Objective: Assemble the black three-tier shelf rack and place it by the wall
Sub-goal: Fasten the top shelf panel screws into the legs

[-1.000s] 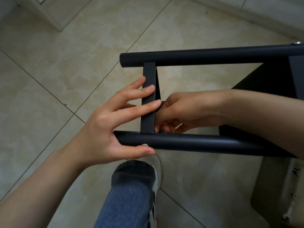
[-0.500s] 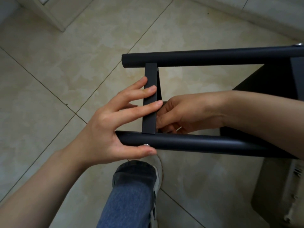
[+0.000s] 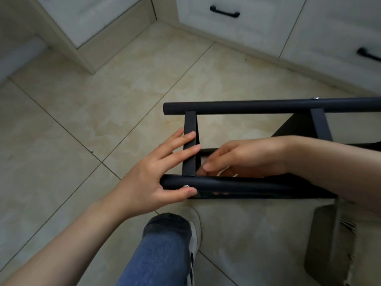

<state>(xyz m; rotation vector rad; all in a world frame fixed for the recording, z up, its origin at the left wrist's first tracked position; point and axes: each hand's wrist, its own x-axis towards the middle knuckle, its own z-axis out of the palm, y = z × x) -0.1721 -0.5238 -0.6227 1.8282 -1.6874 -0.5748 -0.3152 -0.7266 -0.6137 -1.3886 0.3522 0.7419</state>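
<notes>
Looking down on the rack (image 3: 320, 124) lying sideways over the floor (image 3: 103, 120), cabinets (image 3: 257, 27) behind. Resting the left hand (image 3: 156, 178) on the crossbar (image 3: 189, 124); reaching the right hand (image 3: 243, 159) in between far tube (image 3: 268, 107) and near tube (image 3: 247, 186).

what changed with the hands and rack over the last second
Little. The right hand shifted its fingertips down toward the corner where the flat crossbar meets the near tube. The left hand stays pressed on the crossbar, thumb against the tube. The view tipped up, showing cabinets.
</notes>
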